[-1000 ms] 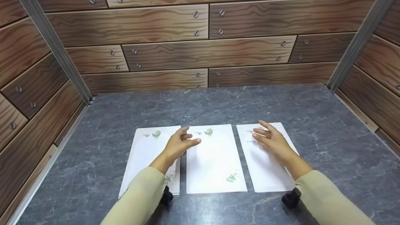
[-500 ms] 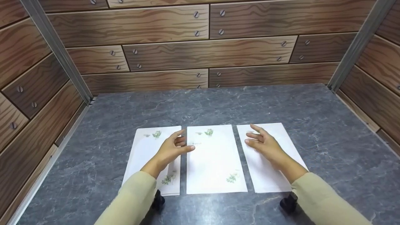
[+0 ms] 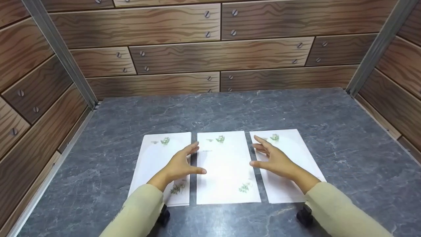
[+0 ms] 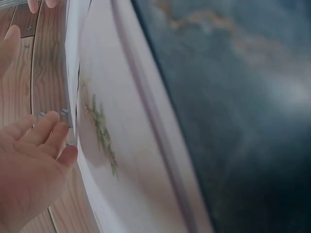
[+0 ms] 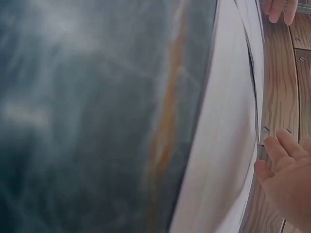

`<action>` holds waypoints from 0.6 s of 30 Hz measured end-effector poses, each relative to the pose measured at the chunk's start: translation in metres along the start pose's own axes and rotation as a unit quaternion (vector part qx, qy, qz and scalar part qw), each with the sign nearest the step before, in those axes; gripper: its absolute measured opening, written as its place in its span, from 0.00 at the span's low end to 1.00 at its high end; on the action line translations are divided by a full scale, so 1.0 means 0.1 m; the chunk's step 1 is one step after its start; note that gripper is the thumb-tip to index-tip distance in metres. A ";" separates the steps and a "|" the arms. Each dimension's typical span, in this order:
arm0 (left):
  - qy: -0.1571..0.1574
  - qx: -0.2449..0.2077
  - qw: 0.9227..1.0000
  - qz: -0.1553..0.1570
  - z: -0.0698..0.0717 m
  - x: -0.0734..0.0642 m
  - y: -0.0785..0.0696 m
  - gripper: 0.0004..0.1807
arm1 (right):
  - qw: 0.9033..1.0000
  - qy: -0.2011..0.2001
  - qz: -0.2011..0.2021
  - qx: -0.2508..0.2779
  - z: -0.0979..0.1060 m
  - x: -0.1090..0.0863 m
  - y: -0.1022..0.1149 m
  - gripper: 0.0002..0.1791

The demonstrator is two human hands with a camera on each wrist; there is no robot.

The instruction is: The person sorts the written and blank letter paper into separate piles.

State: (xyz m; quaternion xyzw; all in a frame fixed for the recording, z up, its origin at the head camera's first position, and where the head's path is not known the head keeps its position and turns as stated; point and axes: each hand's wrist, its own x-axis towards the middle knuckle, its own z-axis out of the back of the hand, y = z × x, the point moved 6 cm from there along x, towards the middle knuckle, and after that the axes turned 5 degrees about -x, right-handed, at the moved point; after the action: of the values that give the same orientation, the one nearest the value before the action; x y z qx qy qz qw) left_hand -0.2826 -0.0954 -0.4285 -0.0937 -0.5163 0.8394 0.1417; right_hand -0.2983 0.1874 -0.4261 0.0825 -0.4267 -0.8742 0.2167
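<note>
Three white papers with small green plant prints lie side by side. The left paper (image 3: 156, 156) shows layered edges like a stack; the middle paper (image 3: 225, 164) and right paper (image 3: 291, 140) lie beside it. My left hand (image 3: 177, 166) hovers over the left paper's right side, its thumb reaching over the middle paper's left edge. Over the right paper hovers my right hand (image 3: 276, 161), thumb spread from the fingers and pointing towards the middle paper. Both hands hold nothing. Each wrist view shows its own hand, left (image 4: 34, 174) and right (image 5: 291, 184), with relaxed fingers.
The papers lie on a dark grey marbled tabletop (image 3: 210, 112). A wood-plank patterned wall (image 3: 177, 59) stands behind, with similar walls at both sides and grey metal corner posts (image 3: 62, 56). A black wrist device (image 3: 305, 215) sits under the right sleeve.
Both hands have shifted left, and their thumbs have dropped and spread away from the fingers. The right paper's upper plant print has come into view. The papers have stayed put.
</note>
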 end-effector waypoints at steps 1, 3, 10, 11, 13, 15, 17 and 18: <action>0.003 0.010 1.000 -0.003 -0.01 0.00 0.00 0.55 | 1.000 0.003 0.003 -0.012 -0.01 0.00 0.00 0.51; 0.010 0.032 0.999 -0.008 -0.02 -0.01 0.00 0.55 | 0.999 0.009 0.009 -0.035 -0.03 0.01 0.01 0.53; 0.029 0.089 0.995 -0.012 -0.07 -0.04 -0.02 0.56 | 0.994 0.031 0.022 -0.100 -0.08 0.00 0.03 0.59; 0.031 0.097 0.995 -0.013 -0.07 -0.04 -0.03 0.55 | 0.993 0.035 0.024 -0.110 -0.09 0.00 0.04 0.60; 0.036 0.110 0.993 -0.012 -0.09 -0.04 -0.03 0.55 | 0.990 0.043 0.031 -0.130 -0.11 0.00 0.04 0.61; 0.040 0.123 0.992 -0.008 -0.10 -0.04 -0.03 0.55 | 0.987 0.049 0.038 -0.151 -0.13 0.01 0.05 0.62; 0.046 0.137 0.989 -0.004 -0.11 -0.04 -0.02 0.55 | 0.984 0.057 0.040 -0.166 -0.15 0.02 0.04 0.62; 0.048 0.143 0.989 -0.001 -0.12 -0.04 -0.02 0.55 | 0.982 0.059 0.042 -0.173 -0.16 0.02 0.04 0.62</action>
State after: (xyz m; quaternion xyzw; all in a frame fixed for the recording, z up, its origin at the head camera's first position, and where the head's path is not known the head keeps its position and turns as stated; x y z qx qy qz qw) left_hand -0.2750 -0.0858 -0.4321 -0.1117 -0.3836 0.8990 0.1794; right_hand -0.2935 0.1731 -0.4323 0.0773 -0.2582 -0.9185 0.2895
